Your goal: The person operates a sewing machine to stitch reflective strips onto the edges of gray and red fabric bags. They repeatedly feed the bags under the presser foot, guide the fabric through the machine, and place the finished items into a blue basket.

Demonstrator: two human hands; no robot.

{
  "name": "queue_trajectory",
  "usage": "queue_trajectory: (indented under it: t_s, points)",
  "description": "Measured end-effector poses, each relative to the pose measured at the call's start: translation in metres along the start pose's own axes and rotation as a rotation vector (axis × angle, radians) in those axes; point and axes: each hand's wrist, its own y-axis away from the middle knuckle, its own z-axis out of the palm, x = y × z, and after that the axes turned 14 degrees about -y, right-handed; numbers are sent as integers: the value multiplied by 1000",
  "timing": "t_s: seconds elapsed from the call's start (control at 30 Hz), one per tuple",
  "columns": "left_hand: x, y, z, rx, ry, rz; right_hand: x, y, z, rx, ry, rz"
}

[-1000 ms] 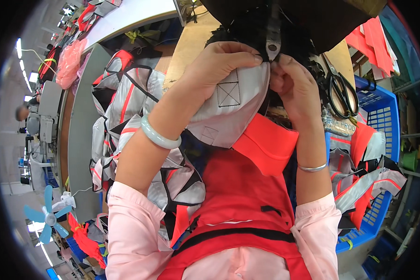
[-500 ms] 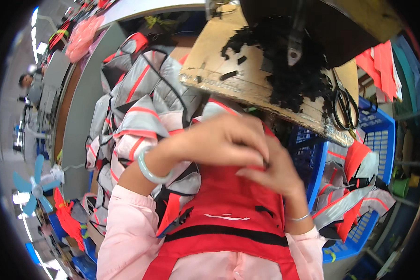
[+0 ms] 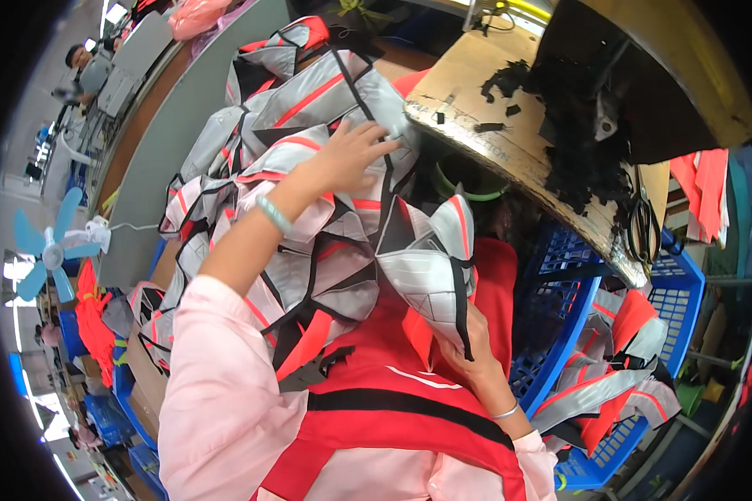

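Note:
My left hand [image 3: 342, 160] reaches over a heap of sewn grey fabric pieces [image 3: 305, 104] with black binding and orange-red stripes. Its fingers are spread, with nothing visibly gripped; whether they touch the cloth I cannot tell. Low in front of my body, my right hand [image 3: 476, 351] grips the black-bound edge of one grey fabric piece [image 3: 426, 271], its fingers partly hidden behind the cloth. That piece stands up over my red apron [image 3: 497, 280] and runs into the heap at its left.
Black scraps [image 3: 589, 163] and black-handled scissors [image 3: 642, 225] lie on a worn board [image 3: 468, 83] at the upper right. Below it, a blue basket [image 3: 685, 288] holds more fabric pieces. A green-rimmed bin [image 3: 480, 197] sits under the board's edge. A grey panel [image 3: 154, 167] borders the heap.
My hands, close together over the apron before, are now apart. The left moved up onto the heap and opened; the right moved lower and now holds a grey fabric piece. The view shifted.

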Motion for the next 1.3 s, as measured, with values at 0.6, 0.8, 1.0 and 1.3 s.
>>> queue_trajectory:
  t_s: [0.6,0.8,1.0,1.3]
  points:
    - [-96,85,-42,-21,-101,-325,30,12,17,540,-317,444]
    - [-149,226,-110,197,-176,-759,-3,4,25,584,-431,400]
    - [-144,326,-122,103,-49,-1004,44,135,-70,450,-320,210]
    - [61,132,-137,144,111,516,-55,162,-68,400,-271,227]
